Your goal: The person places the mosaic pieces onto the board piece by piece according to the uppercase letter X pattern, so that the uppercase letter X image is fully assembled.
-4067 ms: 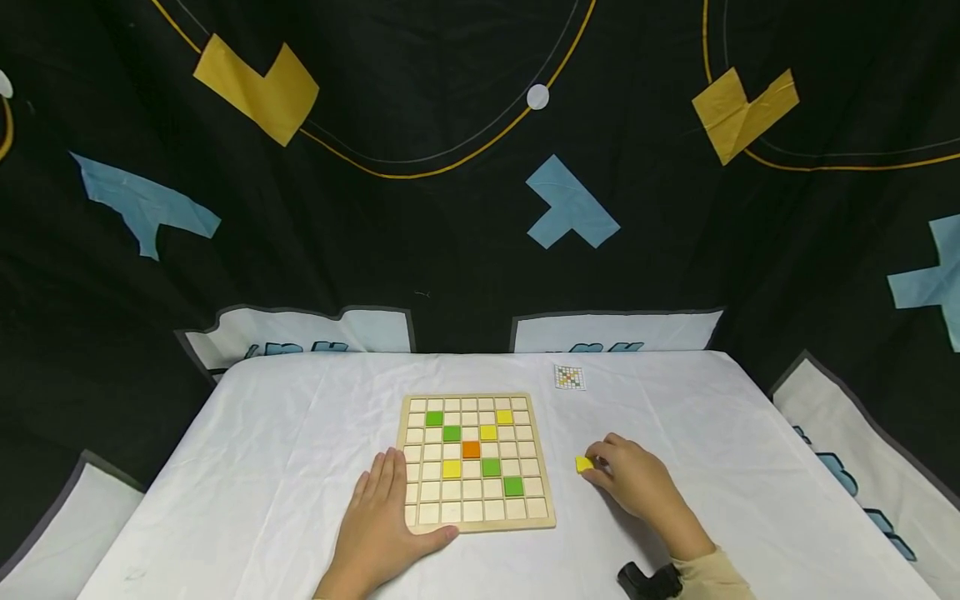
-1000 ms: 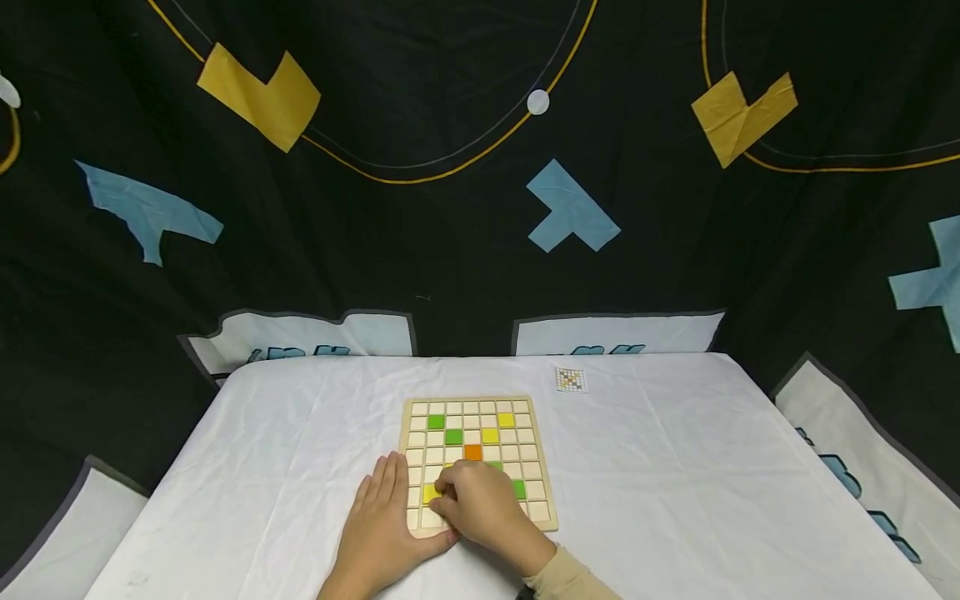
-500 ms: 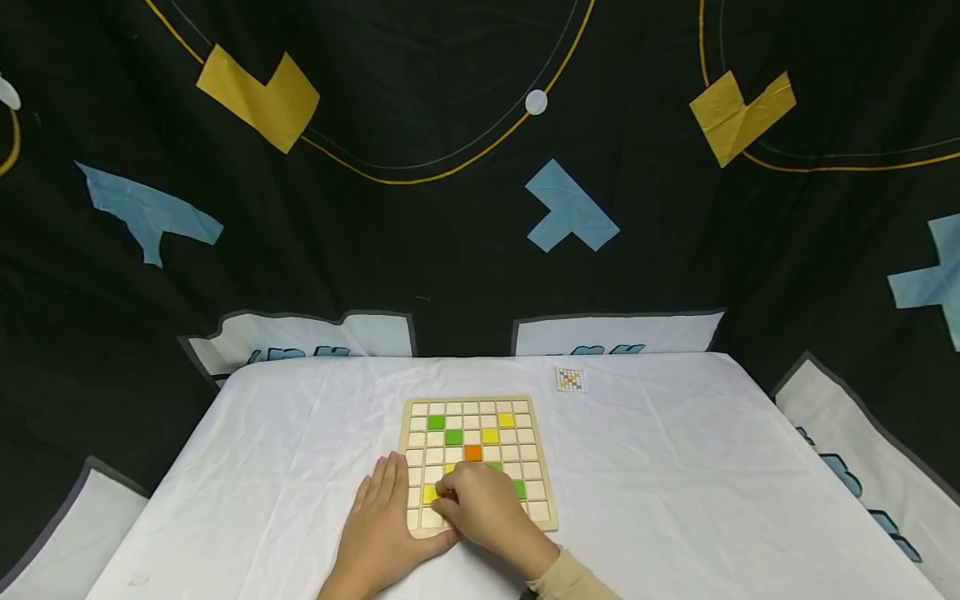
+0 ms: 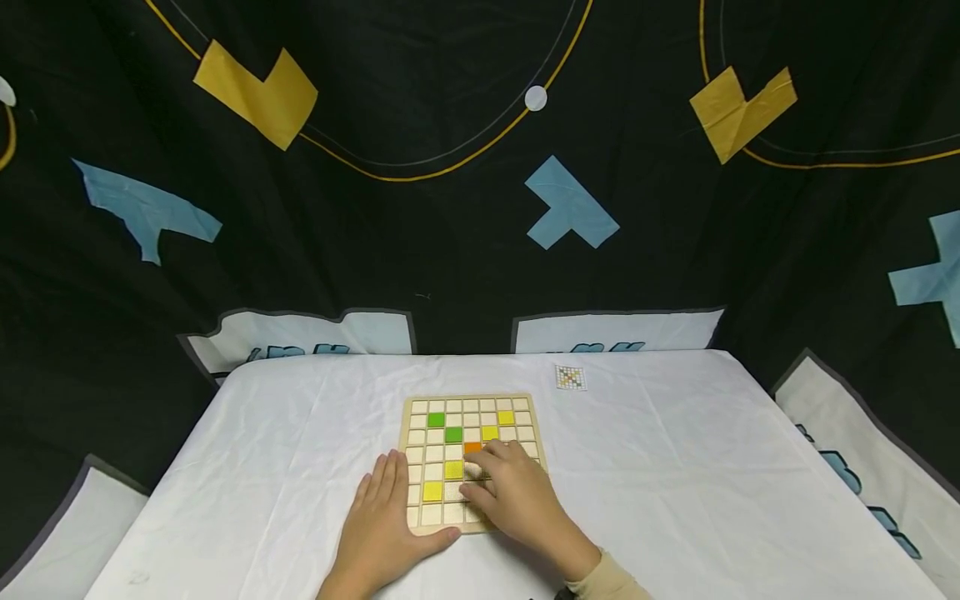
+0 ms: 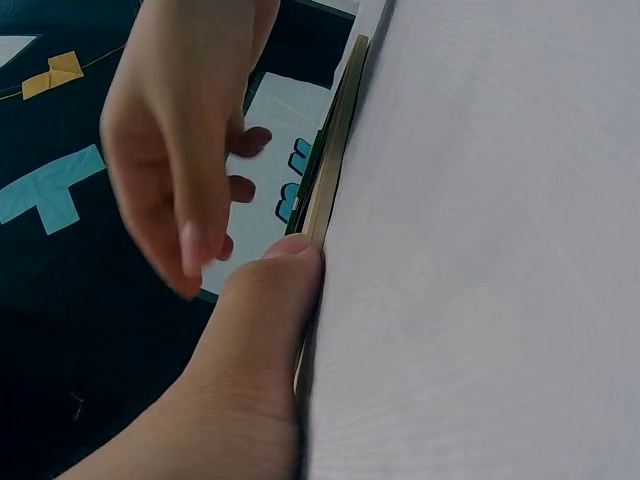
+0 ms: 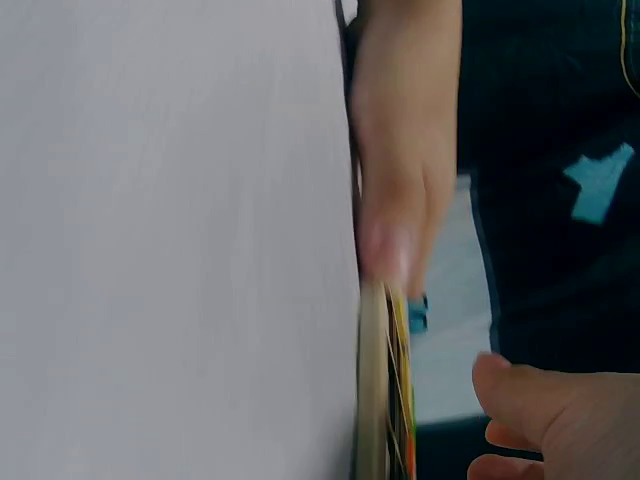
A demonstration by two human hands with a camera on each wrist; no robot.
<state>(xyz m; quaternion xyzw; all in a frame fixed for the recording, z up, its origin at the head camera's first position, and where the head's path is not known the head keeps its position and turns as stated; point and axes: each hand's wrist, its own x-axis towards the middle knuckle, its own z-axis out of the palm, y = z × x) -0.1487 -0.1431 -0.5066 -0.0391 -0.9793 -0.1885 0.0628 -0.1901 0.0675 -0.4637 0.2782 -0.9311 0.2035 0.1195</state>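
A square wooden grid board (image 4: 411, 408) lies on the white table, its cells bearing pale, green, yellow and orange squares. My left hand (image 4: 381, 533) rests along its left edge with straight fingers, the thumb at the front edge. My right hand (image 4: 521, 500) hovers over the board's right half, fingers loosely bent and apart, with nothing between them; it hides several cells. A yellow square tile (image 4: 432, 492) sits in a cell at the lower left, near another yellow tile (image 4: 453, 470). In the left wrist view, the right hand (image 5: 185, 150) is above the board's edge.
A small printed card (image 4: 571, 378) with a coloured grid pattern lies behind the board to the right. The white-covered table (image 4: 675, 467) extends on both sides. A black curtain (image 4: 450, 250) with taped blue and yellow shapes hangs behind.
My right hand carried a yellow tile from the right of the board into a lower-left cell. It has since let go and lifted to the right. My left hand has stayed in place.
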